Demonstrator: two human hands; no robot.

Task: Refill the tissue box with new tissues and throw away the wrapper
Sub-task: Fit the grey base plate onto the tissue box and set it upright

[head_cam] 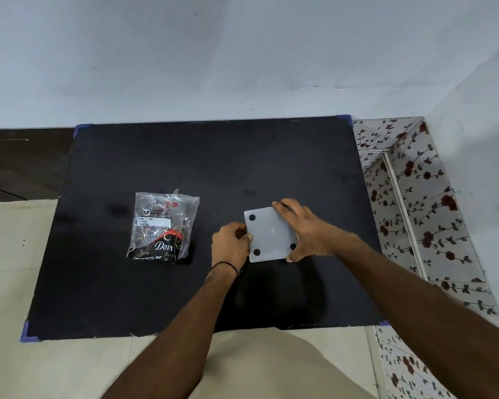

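A square tissue box (268, 233) lies upside down on the black table (185, 162), its pale grey base with black round feet facing up. My left hand (231, 244) grips the box's left edge. My right hand (306, 228) wraps over its right side, fingers at the far corner and thumb at the near corner. To the left lies the clear plastic wrapper (163, 226) with a white label and black-and-red print; it looks crumpled and open at the top. No loose tissues are in sight.
The table stands against a white wall (242, 53). A floral-patterned surface (415, 211) runs along the table's right side. Beige floor (9, 254) shows to the left and in front. Blue tape marks the table's corners.
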